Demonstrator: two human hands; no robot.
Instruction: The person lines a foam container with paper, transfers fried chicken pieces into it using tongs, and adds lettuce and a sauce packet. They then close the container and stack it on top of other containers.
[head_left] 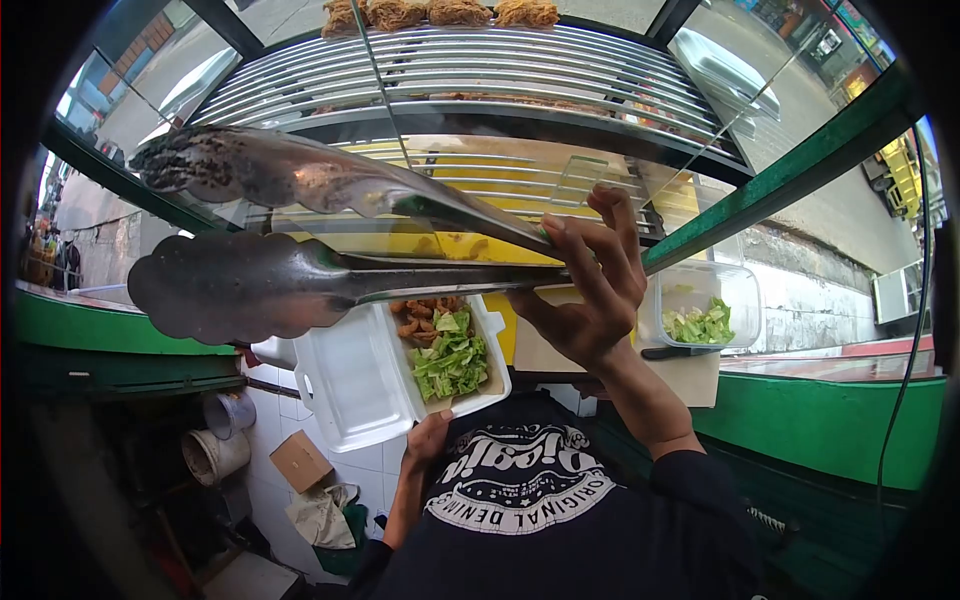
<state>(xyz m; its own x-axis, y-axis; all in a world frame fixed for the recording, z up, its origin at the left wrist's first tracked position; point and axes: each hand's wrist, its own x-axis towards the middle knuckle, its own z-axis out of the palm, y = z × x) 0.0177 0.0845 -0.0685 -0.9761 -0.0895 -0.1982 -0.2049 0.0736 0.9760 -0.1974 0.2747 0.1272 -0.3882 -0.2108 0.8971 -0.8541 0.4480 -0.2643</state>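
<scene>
My right hand [590,285] is closed on metal tongs [440,280], raised close to the camera. Their scalloped jaws stand apart on the left with nothing between them; the upper jaw is blackened. Lower down, my left hand [430,436] grips the near edge of an open white foam takeaway box [352,375]. Shredded lettuce [448,362] and browned fried pieces [420,316] lie in one half of the box, while its lid half is bare. To the right of my right arm is a clear plastic container [745,310] with more lettuce [700,324] in it.
A dark-handled utensil [670,352] lies by the container on a brown board [690,385]. Beyond the glass stands a slatted metal rack [500,65] with several fried noodle-like bundles [460,12] on top. Green frame bars [780,175] flank the counter. Buckets [215,455] and a cardboard box [300,460] sit below left.
</scene>
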